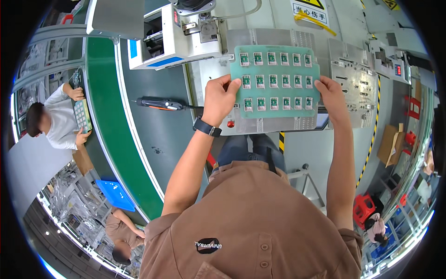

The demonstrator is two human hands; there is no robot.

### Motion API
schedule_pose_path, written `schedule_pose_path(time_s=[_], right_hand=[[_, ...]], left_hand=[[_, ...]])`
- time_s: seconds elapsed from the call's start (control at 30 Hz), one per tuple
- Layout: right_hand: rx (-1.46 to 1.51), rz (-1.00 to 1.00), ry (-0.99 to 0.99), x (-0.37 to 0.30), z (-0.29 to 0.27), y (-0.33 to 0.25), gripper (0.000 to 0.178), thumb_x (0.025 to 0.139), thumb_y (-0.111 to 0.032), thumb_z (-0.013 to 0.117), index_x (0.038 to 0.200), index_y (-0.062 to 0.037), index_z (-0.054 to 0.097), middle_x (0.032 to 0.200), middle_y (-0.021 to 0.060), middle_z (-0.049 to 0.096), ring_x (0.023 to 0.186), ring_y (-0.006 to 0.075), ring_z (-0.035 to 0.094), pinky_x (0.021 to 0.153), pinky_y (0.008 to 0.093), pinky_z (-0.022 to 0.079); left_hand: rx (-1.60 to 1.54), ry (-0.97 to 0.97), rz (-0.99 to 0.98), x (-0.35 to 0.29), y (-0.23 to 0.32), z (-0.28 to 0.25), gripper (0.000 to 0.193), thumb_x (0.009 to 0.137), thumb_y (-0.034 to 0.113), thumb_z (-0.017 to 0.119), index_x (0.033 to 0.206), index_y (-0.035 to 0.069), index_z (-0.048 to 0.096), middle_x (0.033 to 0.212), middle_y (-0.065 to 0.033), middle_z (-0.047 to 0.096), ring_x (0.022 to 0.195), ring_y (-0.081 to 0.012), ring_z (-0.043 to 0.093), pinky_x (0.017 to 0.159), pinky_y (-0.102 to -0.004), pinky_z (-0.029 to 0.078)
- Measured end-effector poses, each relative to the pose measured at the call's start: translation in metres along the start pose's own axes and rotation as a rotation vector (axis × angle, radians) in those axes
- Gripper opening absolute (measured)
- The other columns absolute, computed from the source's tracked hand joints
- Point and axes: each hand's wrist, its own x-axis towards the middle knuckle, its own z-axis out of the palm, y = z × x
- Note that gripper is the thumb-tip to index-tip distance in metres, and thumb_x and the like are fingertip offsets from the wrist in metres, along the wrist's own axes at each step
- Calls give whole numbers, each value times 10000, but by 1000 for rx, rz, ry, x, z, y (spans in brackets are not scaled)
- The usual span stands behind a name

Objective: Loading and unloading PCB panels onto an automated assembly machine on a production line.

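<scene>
Both my hands hold a pale green translucent tray (276,69) by its two short sides. Rows of small green-and-white circuit boards (272,81) sit in its pockets. My left hand (220,97) grips the left edge, thumb on top and fingers curled underneath, partly hidden. On the opposite edge, my right hand (332,95) pinches the tray the same way. Beneath the tray lies a metal fixture plate (272,124); whether the tray touches it I cannot tell. A dark strap is around my left wrist.
An electric screwdriver (160,103) lies left of my left hand. A white machine (186,42) stands behind it. Right of the tray is another metal fixture (353,83). A red button (230,124) sits by the near edge. Across the green conveyor (111,111), a co-worker holds a similar tray (82,116).
</scene>
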Motion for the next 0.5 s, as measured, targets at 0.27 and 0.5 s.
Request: schedule_pose_path(time_s=[0.27, 0.5], right_hand=[[-24, 60, 71, -4, 2, -7, 268, 882, -158, 531, 1036, 48, 604, 857, 25, 618, 795, 75, 523, 749, 232, 406], [-179, -60, 341, -21, 7, 2, 290, 892, -175, 530, 1090, 31, 580, 933, 76, 634, 815, 130, 563, 779, 266, 430]], left_hand=[[178, 56, 54, -1, -1, 2, 184, 811, 138, 601, 786, -44, 600, 546, -160, 520, 471, -224, 432, 512, -348, 391], [208, 219, 102, -21, 3, -5, 241, 822, 167, 605, 929, -46, 637, 688, -156, 632, 621, -249, 617, 628, -310, 488]])
